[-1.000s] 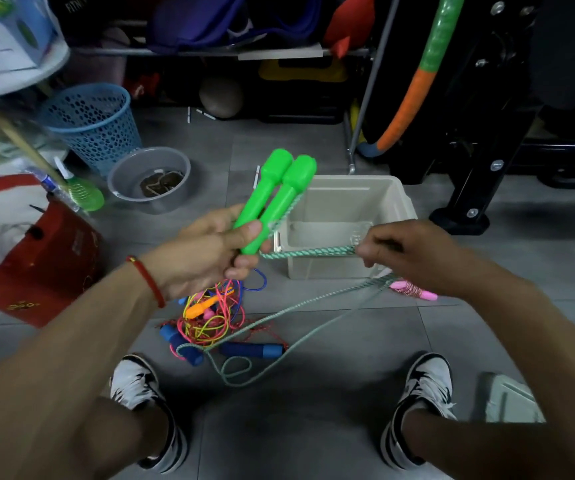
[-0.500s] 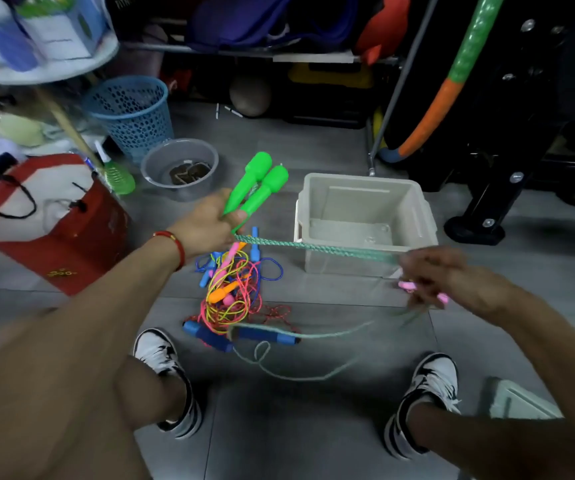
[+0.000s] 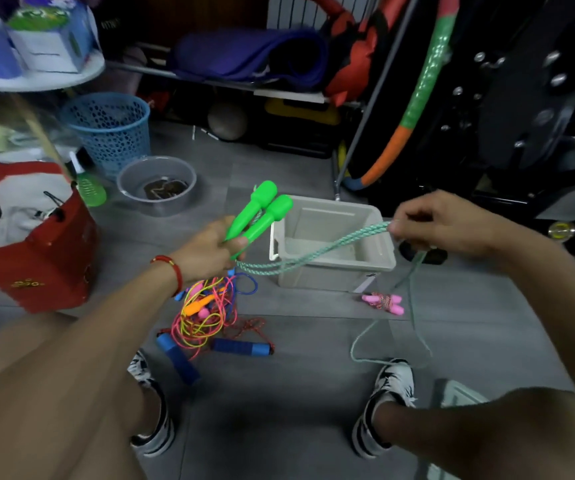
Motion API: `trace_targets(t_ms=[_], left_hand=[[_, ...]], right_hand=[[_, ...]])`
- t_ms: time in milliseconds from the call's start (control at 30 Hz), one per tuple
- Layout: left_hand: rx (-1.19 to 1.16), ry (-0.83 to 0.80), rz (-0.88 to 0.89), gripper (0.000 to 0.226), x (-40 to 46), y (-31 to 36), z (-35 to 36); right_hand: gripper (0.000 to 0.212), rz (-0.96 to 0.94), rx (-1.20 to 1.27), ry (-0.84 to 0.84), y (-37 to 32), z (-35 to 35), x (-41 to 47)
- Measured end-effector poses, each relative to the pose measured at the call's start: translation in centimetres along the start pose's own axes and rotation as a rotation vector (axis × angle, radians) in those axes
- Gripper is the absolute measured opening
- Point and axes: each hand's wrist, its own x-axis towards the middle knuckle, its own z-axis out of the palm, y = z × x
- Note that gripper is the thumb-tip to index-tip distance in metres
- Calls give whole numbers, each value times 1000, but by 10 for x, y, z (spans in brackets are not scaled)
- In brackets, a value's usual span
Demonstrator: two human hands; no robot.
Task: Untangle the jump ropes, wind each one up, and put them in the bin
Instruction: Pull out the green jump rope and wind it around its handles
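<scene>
Jump ropes are the work here, and the green one is in hand. At the far left of the frame a red bag (image 3: pixel 47 251) sits on the floor, with a blue mesh basket (image 3: pixel 109 129) and a clear bowl (image 3: pixel 156 185) behind it. Left of centre, the left hand (image 3: pixel 206 251) grips both green handles (image 3: pixel 262 216) side by side, its fingers curled round their lower ends so the knobs point up and away. From the handles a doubled green cord (image 3: pixel 313 252) runs rightward across the front of the pale bin (image 3: pixel 334 268), which looks to have nothing in it. Below the left hand, a tangle of pink, yellow and blue ropes (image 3: pixel 210 313) lies on the floor with two blue handles (image 3: pixel 241 348) beside it. Just right of the bin's foot lies a small wound pink rope (image 3: pixel 383 303). At centre right, the right hand (image 3: pixel 445 226) pinches the doubled cord between thumb and fingertips; the slack drops from it in a loose loop on the floor by the right shoe.

Judging by this, winding of the green rope is under way. Next, the right hand likely needs to bring the cord round the handles while the left holds them steady, keeping the trailing loop clear of the shoe.
</scene>
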Motion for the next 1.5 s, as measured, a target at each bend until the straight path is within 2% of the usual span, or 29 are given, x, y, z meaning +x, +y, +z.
trace_targets(t_ms=[67, 167, 333, 400, 433, 500, 567, 633, 700, 767, 833, 933, 1000, 1133, 1233, 1267, 1333, 1400, 1500], left_hand=[[-95, -37, 49, 16, -5, 6, 8], [-179, -68, 78, 19, -7, 11, 19], [-109, -118, 28, 22, -3, 10, 31], [-147, -170, 2, 24, -5, 11, 43], [-168, -196, 2, 23, -6, 13, 51], [-241, -246, 6, 19, -6, 16, 66], [-378, -290, -23, 17, -5, 19, 79], [-522, -330, -73, 16, -4, 23, 89], [-623, -321, -113, 18, -2, 26, 94], [-653, -276, -145, 18, 2, 25, 92], [-555, -230, -156, 17, 9, 19, 85], [-401, -206, -174, 14, 17, 4, 75], [-347, -224, -180, 15, 18, -2, 73], [-202, -241, -145, 23, 18, -2, 76], [-183, -233, -149, 26, 20, 0, 74], [-174, -253, -159, 27, 20, 1, 73], [-96, -316, -174, 26, 19, 3, 73], [60, -376, -174, 25, 18, 2, 77], [288, -510, -123, 19, 14, -2, 87]], right_hand=[[20, 88, -10, -179, 6, 15, 3], [34, 133, -390, -355, 38, 51, 10], [24, 359, -746, -376, 102, 61, -7], [29, 449, -808, -445, 121, 61, -13], [35, 459, -753, -464, 123, 63, -14], [42, 406, -488, -357, 113, 83, -10], [46, 300, 53, -226, 80, 112, -6], [56, 164, 552, -310, 42, 141, -5], [40, 79, 680, -372, 23, 165, -3], [27, 46, 665, -325, 18, 171, 0], [29, 26, 565, -243, 27, 162, 6], [29, -82, 188, -191, 48, 137, 13], [29, -138, 26, -154, 58, 125, 16], [30, -198, -61, -71, 59, 114, 13], [26, -244, -120, -78, 60, 111, 11], [24, -257, -158, -76, 59, 111, 10], [29, -360, -297, 33, 55, 113, 10], [34, -489, -436, 179, 49, 114, 8], [29, -570, -510, 237, 44, 107, 6]])
